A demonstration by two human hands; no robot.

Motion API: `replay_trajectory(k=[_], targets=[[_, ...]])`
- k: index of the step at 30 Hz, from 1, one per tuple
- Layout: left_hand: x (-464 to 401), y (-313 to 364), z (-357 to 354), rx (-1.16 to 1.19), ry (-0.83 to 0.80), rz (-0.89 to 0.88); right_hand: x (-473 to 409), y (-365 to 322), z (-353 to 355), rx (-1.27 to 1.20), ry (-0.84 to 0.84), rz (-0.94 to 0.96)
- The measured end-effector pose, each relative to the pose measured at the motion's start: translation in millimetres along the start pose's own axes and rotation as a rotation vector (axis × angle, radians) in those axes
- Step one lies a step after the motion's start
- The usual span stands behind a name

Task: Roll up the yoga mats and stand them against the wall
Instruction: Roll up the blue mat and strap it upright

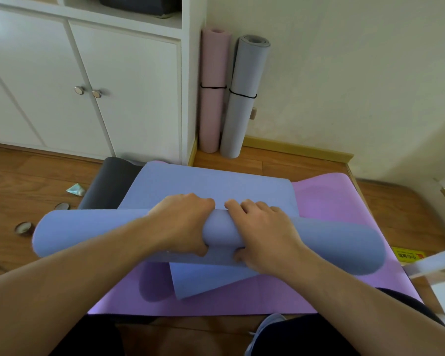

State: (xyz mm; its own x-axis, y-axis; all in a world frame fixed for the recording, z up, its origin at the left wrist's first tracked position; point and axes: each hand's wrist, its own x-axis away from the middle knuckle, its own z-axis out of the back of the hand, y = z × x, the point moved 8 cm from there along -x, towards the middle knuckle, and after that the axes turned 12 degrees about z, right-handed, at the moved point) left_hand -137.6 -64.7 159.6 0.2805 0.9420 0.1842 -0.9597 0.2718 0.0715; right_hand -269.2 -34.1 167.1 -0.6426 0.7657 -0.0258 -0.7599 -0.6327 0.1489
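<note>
Hands: left hand (pixel 183 222), right hand (pixel 261 232) grip blue mat (pixel 93 232) | roll seemingly half-done

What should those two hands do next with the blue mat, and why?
Probably keep rolling the blue mat forward, away from the body. Both the left hand and the right hand grip the middle of the roll, and a flat stretch of it lies unrolled ahead, over the purple mat. The pink roll and grey roll already stand at the wall.
</note>
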Motion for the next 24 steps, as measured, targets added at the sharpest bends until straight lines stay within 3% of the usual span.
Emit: replay_trajectory(k=[4,11,20,24], targets=[[4,1,-8,0.012,-0.063,-0.015,-2,-5,-4,-0.022,-0.018,0.030],[8,18,2,-0.118,0.196,-0.066,-2,10,0,-0.087,0.006,-0.001],[2,-3,1,0.022,-0.019,-0.020,0,3,-3,0.022,-0.033,-0.021],[8,10,-1,-0.055,0.111,-0.068,0,12,-2,-0.041,-0.040,-0.035]])
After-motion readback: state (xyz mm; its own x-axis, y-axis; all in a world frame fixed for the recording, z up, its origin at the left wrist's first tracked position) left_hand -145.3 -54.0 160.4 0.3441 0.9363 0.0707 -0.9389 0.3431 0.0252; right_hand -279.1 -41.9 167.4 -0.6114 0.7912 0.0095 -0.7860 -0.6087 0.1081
